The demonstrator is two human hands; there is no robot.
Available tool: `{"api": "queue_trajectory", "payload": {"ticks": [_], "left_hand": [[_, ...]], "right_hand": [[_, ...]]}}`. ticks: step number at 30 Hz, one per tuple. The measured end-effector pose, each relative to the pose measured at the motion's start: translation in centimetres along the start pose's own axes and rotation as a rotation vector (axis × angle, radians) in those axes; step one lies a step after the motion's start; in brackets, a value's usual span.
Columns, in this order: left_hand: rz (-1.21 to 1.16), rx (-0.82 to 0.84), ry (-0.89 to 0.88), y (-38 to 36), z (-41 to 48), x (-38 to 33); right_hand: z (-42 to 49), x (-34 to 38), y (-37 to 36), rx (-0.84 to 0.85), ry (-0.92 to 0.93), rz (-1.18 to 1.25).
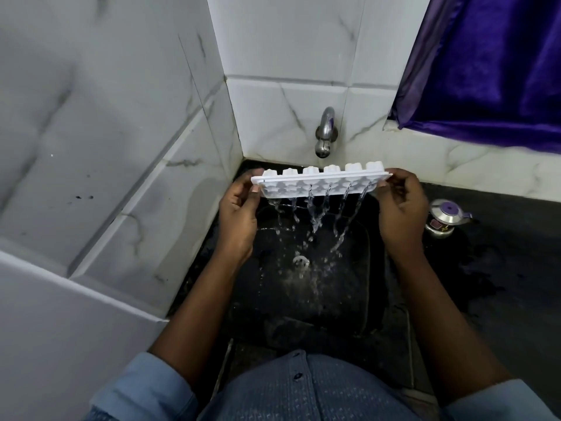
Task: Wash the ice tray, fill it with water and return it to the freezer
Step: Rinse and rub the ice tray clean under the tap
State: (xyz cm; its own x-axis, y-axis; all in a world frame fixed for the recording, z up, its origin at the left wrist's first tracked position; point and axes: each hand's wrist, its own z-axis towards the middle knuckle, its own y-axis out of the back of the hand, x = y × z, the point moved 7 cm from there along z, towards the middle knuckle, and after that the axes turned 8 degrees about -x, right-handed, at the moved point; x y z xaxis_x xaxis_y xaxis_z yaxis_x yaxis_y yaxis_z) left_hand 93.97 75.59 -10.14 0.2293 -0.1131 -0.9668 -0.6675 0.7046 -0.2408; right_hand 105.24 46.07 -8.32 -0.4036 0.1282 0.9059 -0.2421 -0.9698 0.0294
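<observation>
A white plastic ice tray (318, 180) is held over the black sink (306, 268), tipped toward me so its cup bottoms face the wall. Several streams of water pour from its lower edge into the basin. My left hand (238, 220) pinches the tray's left end with thumb and fingers. My right hand (400, 208) pinches the right end the same way. The steel tap (325, 133) juts from the tiled wall just behind and above the tray; no water is seen leaving its spout.
A drain (301, 261) sits in the middle of the basin. A small steel lidded pot with a purple knob (446, 218) stands on the wet black counter (501, 268) to the right. White marble-look tiled walls close in on the left and back. A purple curtain (491, 62) hangs at upper right.
</observation>
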Motion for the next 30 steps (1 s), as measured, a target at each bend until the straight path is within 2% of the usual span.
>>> {"api": "queue_trajectory", "payload": {"ticks": [6,14,19,22,26,29,30], "left_hand": [[-0.094,-0.003,-0.027,0.6,-0.4,-1.1],[0.089,0.044,-0.139,0.5,-0.6,-1.1],[0.372,0.093,-0.164,1.8,0.1,1.7],[0.431,0.091,-0.205,2.5,-0.4,2.0],[0.433,0.090,-0.190,3.0,0.2,2.0],[0.400,0.039,-0.250,3.3,-0.1,1.6],[0.413,0.024,-0.271,3.3,0.0,1.6]], "right_hand": [[-0.7,2.2,0.5,-0.010,0.185,-0.022],[-1.1,3.3,1.0,-0.049,0.393,-0.198],[-0.5,1.3,-0.8,0.244,0.392,-0.408],[-0.7,1.9,-0.6,0.185,0.446,-0.390],[-0.1,1.7,-1.5,0.308,0.427,-0.429],[-0.1,2.1,-0.8,0.234,0.458,-0.389],[0.0,2.0,-1.1,0.260,0.467,-0.410]]}}
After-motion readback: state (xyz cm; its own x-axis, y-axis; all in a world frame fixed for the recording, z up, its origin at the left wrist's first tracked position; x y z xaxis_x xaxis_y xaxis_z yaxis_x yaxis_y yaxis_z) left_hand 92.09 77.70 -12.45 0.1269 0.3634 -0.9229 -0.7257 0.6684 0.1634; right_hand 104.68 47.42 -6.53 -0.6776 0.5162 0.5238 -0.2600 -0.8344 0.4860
